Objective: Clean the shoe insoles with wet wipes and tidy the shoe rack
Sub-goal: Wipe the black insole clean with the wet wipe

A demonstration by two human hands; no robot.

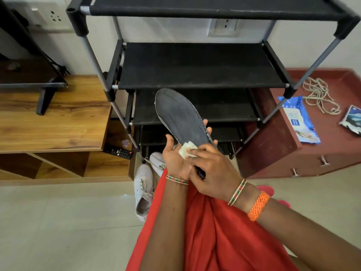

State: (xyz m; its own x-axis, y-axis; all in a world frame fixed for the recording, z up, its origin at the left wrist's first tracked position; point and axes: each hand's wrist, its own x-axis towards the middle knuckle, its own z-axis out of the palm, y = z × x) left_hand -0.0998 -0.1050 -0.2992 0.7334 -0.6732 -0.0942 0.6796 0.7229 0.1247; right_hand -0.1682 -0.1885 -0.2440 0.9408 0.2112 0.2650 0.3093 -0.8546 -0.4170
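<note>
A dark grey shoe insole (178, 118) points up and away from me, in front of the black shoe rack (199, 65). My left hand (175, 155) holds the insole's heel end from below, fingertips showing past its right edge. My right hand (213, 171) pinches a folded white wet wipe (186, 150) and presses it on the insole near the heel. A blue pack of wet wipes (298, 118) lies on the red-brown cabinet to the right.
Two white sneakers (143, 188) lie on the tiled floor beside my red garment. A wooden TV unit (58, 118) with a remote (118, 151) stands to the left. The red-brown cabinet (332, 145) also carries a coiled cord (320, 96) and a torn packet (351, 119).
</note>
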